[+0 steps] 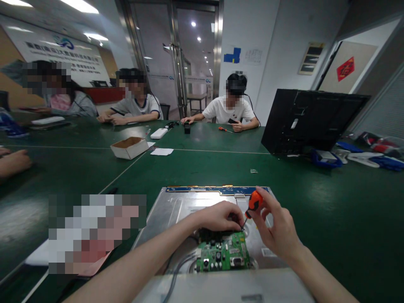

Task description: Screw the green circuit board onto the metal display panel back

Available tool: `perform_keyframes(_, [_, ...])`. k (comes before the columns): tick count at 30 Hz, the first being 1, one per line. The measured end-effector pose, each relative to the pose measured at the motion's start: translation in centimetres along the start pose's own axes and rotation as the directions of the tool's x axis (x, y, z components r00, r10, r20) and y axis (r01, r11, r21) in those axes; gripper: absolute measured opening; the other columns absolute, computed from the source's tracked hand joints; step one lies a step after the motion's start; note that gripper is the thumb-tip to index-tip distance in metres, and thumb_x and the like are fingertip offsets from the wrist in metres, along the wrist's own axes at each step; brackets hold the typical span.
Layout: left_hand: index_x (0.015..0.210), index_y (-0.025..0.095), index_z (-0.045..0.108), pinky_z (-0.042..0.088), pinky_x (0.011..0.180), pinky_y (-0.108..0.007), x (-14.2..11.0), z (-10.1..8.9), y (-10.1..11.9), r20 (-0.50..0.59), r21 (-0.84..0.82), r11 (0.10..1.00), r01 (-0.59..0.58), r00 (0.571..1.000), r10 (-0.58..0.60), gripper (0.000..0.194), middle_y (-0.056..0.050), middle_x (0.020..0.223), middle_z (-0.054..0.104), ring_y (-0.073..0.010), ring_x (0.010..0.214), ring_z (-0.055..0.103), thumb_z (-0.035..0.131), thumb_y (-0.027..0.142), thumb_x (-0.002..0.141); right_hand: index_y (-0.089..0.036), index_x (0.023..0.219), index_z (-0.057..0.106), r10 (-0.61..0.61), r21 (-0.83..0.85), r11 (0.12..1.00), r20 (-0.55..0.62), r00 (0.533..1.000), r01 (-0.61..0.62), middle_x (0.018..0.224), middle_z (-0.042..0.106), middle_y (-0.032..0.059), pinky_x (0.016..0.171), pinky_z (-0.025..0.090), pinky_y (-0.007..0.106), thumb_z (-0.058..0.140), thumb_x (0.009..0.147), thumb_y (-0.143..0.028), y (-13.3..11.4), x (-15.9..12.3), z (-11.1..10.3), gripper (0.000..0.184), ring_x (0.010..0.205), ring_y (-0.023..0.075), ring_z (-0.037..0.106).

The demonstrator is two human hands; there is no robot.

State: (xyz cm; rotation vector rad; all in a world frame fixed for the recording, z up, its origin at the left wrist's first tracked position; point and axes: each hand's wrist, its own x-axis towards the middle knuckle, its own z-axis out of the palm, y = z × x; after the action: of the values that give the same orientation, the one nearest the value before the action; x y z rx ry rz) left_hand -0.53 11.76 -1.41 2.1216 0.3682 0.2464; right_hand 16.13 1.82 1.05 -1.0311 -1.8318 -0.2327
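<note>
My right hand grips a screwdriver by its orange and black handle. The screwdriver leans, its shaft pointing down to the upper right corner of a green circuit board. Beside the tip, my left hand is closed with its fingertips pinched together; anything between them is too small or hidden to make out. The board lies on a silver metal panel with a narrow blue circuit strip along its far edge. Grey cables run from the board's left side toward me.
An open cardboard box and white paper lie ahead on the green table. A black monitor stands at the right, near blue and white gloves. Several people sit around the table; another person's hand is at the left.
</note>
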Motion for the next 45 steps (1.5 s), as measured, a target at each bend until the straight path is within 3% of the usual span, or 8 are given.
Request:
perform_keyframes(22, [0.085, 0.016, 0.071, 0.047, 0.071, -0.022, 0.17, 0.13, -0.58, 0.007, -0.055, 0.998, -0.025, 1.0, 0.026, 0.017, 0.001, 0.077, 0.067, -0.0139, 0.074, 0.061, 0.064, 0.003, 0.076, -0.025, 0.133, 0.031, 0.049, 0.041, 0.998, -0.03, 0.998, -0.048, 0.073, 0.061, -0.0034, 0.04, 0.047, 0.02, 0.056, 0.09, -0.025, 0.77, -0.72, 0.59, 0.05, 0.045, 0.0099, 0.055])
perform_keyframes(33, [0.089, 0.016, 0.072, 0.046, 0.072, -0.023, 0.14, 0.08, -0.56, 0.002, -0.016, 0.999, -0.035, 0.999, 0.035, 0.017, 0.0, 0.081, 0.068, -0.0149, 0.076, 0.061, 0.064, 0.005, 0.078, -0.023, 0.135, 0.028, 0.048, 0.042, 0.998, 0.016, 0.999, -0.048, 0.074, 0.062, -0.0015, 0.042, 0.046, 0.021, 0.054, 0.09, -0.023, 0.6, -0.81, 0.4, 0.052, 0.046, 0.0098, 0.054])
perform_keyframes(45, [0.083, 0.013, 0.068, 0.045, 0.067, -0.02, 0.08, 0.1, -0.38, -0.017, 0.003, 0.999, -0.042, 0.999, 0.042, 0.012, 0.001, 0.075, 0.064, -0.0129, 0.071, 0.059, 0.065, 0.003, 0.077, -0.024, 0.136, 0.025, 0.012, 0.094, 0.996, -0.02, 1.0, -0.01, 0.075, 0.057, -0.0027, 0.039, 0.045, 0.018, 0.056, 0.091, -0.023, 0.57, -0.45, 0.65, 0.055, 0.047, 0.0092, 0.053])
